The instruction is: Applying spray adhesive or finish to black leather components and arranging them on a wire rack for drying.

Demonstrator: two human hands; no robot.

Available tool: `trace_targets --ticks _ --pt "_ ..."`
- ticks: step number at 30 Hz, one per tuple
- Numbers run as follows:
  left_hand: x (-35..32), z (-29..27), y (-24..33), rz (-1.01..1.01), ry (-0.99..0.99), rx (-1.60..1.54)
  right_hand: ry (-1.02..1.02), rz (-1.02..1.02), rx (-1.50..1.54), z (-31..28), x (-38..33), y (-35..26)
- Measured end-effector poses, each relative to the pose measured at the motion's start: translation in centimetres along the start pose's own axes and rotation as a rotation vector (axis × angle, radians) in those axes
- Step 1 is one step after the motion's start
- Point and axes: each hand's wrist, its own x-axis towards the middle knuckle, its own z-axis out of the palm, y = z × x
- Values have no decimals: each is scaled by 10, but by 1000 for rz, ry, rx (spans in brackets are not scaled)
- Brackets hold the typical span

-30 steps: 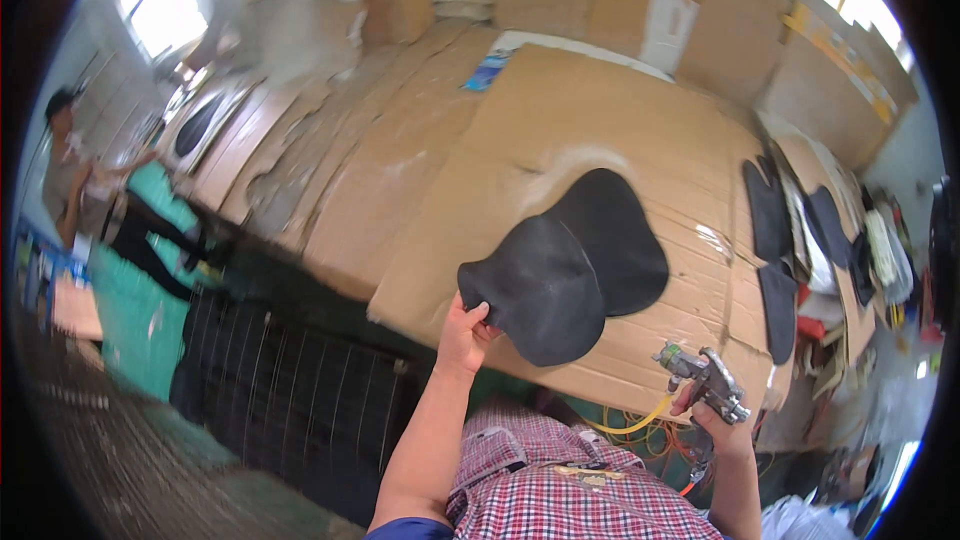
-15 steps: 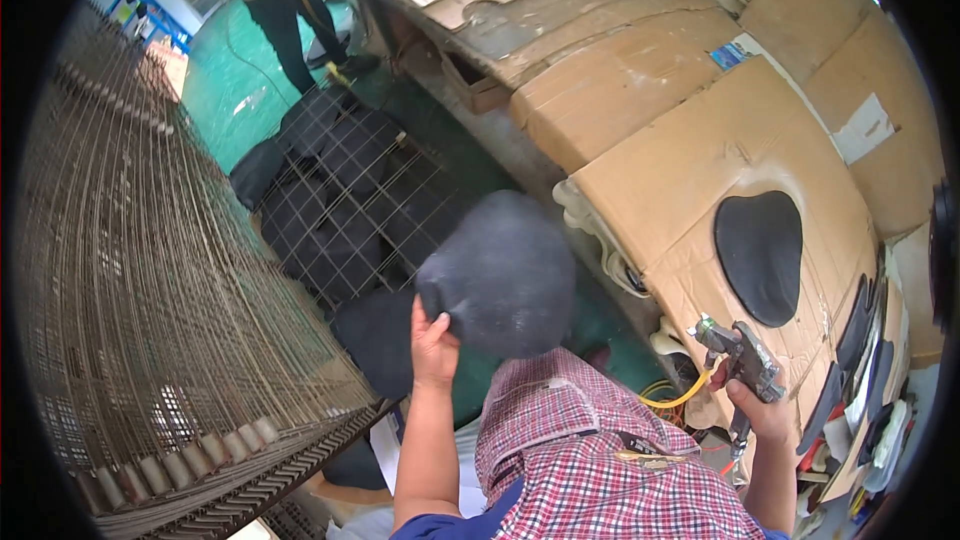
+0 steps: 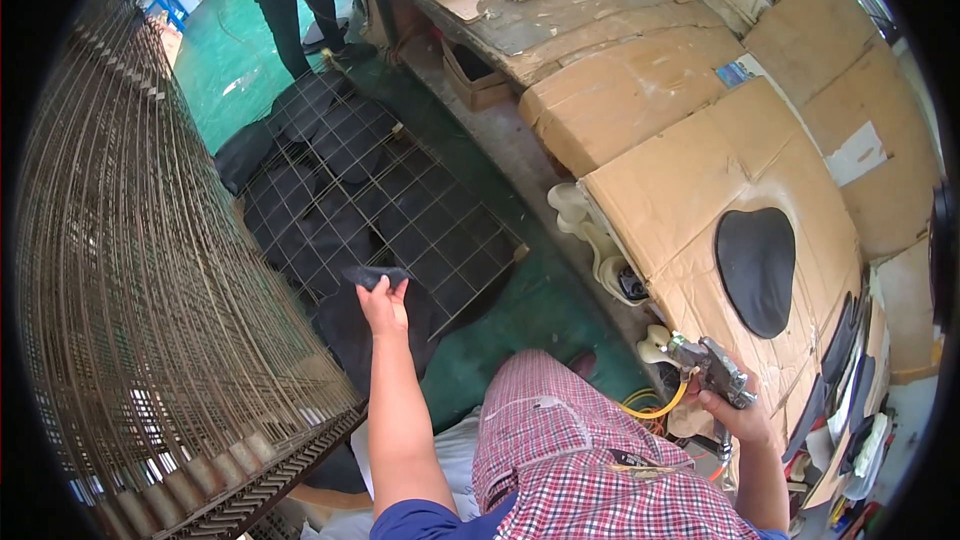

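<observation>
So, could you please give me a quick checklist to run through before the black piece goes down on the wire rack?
1. Grip on the black piece: the left hand pinches it at one edge. Ok.
2. Position: the piece is held over the near edge of the wire rack. Ok.
3. Free spot: black pieces already lie across much of the rack; whether the spot under the hand is open, cannot tell.
4. Spray gun: held in the right hand, off by the cardboard-covered bench, away from the rack. Ok.
5. Yellow hose: curls beside the person's shirt; whether it snags, cannot tell.
6. Bystander: another person's legs stand beyond the rack's far end. Ok.
</observation>
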Motion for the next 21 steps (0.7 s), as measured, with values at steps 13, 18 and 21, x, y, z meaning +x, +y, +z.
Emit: trace_targets --ticks 13,18,21 --pt "-9 55 -70 89 15 51 58 98 -6 -21 13 54" --pt "-31 -27 -164 -266 561 112 58 147 65 -25 15 61" --pt "-53 -54 -187 -380 734 297 116 190 116 -35 -2 63"
